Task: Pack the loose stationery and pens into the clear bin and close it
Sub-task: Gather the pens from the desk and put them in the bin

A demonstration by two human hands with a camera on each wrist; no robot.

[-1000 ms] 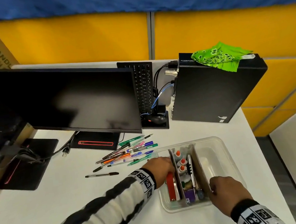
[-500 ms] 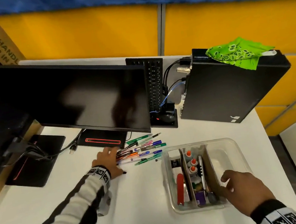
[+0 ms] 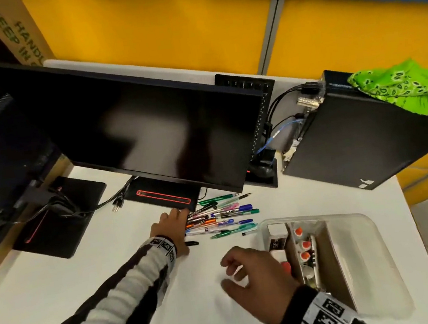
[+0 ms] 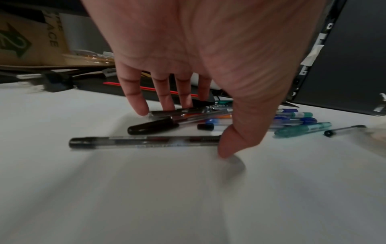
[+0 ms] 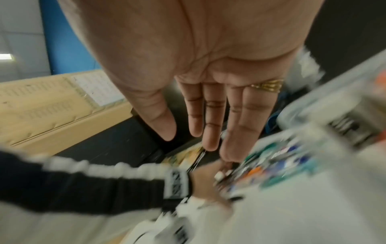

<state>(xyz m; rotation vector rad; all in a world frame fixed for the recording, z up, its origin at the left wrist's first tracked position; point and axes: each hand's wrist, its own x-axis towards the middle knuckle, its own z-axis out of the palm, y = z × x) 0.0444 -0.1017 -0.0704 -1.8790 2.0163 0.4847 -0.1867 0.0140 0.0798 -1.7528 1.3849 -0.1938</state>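
Observation:
A pile of several coloured pens [image 3: 223, 217] lies on the white desk just in front of the monitor base. My left hand [image 3: 178, 229] rests over the pile's left end, its straight fingers [image 4: 165, 99] touching the pens and the thumb down beside a black pen [image 4: 144, 141]. The clear bin [image 3: 364, 219] stands to the right, lidless, holding orange-capped glue bottles [image 3: 304, 245], a red item and cardboard dividers. My right hand [image 3: 229, 273] hovers over the desk just left of the bin, fingers loosely spread and holding nothing. The right wrist view is blurred.
A black monitor [image 3: 149, 132] and its base [image 3: 163, 197] stand right behind the pens. A black computer tower [image 3: 355, 148] with a green bandana [image 3: 402, 88] sits behind the bin. A loose plug [image 3: 116, 206] lies left of the base. The desk's right edge runs close to the bin.
My left hand went from the bin to the pen pile and now lies on it. My right hand left the bin's right side and crossed to the desk left of the bin.

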